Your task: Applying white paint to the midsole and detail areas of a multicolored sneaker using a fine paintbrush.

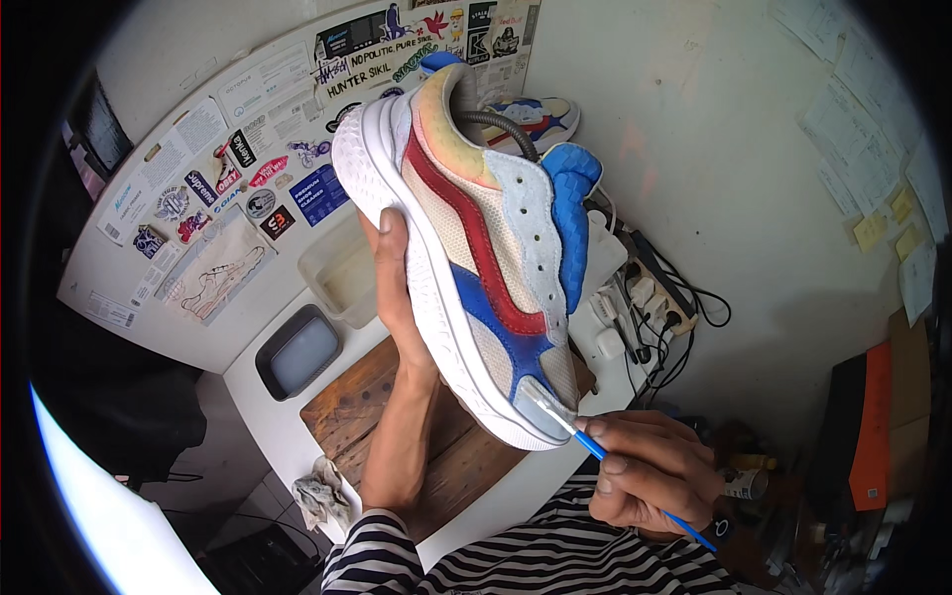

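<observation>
A multicoloured sneaker (446, 268) fills the middle of the view, toe down and side toward me. It has a white sole, a red wavy stripe, blue and cream panels and a blue tongue, with no laces in its eyelets. My left hand (394, 288) grips it by the sole; most of those fingers are hidden behind the shoe. Between the fingers of my right hand (654, 471) is a thin paintbrush (590, 444) with a blue handle. The brush's pale tip lies against the light grey toe panel, near the sole.
Beneath the shoe lies a wooden board (347, 402) on a white table (253, 372). A dark tray (297, 352), a clear plastic box (342, 268) and a crumpled rag (322, 493) are around it. Behind stand another sneaker (545, 117) and a power strip (654, 288) with tangled cables.
</observation>
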Tool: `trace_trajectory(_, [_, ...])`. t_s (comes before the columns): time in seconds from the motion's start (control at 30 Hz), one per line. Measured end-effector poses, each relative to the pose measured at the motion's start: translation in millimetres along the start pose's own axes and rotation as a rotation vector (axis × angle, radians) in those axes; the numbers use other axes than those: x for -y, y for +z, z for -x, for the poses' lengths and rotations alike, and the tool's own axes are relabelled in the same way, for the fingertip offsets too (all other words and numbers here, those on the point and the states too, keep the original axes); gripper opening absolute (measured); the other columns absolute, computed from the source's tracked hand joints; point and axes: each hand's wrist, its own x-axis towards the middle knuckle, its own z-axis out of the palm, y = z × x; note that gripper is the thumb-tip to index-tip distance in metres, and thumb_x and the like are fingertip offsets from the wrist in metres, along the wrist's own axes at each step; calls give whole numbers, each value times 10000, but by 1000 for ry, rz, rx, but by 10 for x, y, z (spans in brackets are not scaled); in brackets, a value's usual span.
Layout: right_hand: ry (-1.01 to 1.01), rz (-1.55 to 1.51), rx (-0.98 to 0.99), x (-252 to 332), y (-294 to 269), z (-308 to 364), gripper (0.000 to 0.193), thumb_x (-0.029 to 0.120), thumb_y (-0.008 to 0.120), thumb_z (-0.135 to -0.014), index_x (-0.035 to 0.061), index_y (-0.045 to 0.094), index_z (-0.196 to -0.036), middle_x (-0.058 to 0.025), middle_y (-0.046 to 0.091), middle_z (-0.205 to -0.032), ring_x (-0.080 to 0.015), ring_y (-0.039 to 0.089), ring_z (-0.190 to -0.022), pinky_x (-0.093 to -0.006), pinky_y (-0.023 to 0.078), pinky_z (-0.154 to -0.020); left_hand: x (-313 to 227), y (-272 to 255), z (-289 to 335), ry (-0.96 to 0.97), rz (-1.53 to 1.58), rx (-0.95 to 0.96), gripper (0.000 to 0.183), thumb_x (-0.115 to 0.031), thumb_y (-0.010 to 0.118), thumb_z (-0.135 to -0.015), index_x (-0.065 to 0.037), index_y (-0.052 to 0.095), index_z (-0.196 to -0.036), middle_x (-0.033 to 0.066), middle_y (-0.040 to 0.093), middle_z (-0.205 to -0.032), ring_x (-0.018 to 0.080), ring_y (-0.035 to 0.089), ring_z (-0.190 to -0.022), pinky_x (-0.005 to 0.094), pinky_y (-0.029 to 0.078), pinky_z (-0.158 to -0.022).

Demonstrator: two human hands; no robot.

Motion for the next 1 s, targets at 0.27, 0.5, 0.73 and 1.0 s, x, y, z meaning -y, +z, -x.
trace_trajectory(0.27, [9,33,-13,1,24,22,271,-48,665,-888,-31,538,-1127,-254,691,-1046,-352,788,-818,-419,698,-701,-6,-12,-14,24,-4,-24,458,-403,607,-1070,14,659,-1256,111,743,-1114,132,706,-913,277,579,-838])
trace_trajectory(0.5, [-13,50,-6,-25,38,-19,304,-40,664,-884,-30,525,-1154,-243,689,-1046,-340,787,-817,-411,697,-695,-35,30,4,-19,6,-19,469,-408,619,-1062,17,658,-1257,120,744,-1096,145,707,-908,290,580,-849])
trace_trajectory(0.73, [25,48,11,0,27,51,297,-44,656,-877,-27,526,-1144,-234,682,-1066,-333,786,-819,-414,696,-712,11,-21,-36,11,-4,-43,469,-410,615,-1063,15,657,-1259,116,742,-1092,151,703,-904,292,576,-853])
trace_trajectory(1.0, [21,48,6,-18,12,-37,292,-39,667,-866,-18,544,-1130,-222,686,-1075,-330,785,-840,-412,688,-706,11,31,4,-21,8,-37,448,-402,610,-1068,6,663,-1244,107,742,-1091,145,696,-908,285,566,-860])
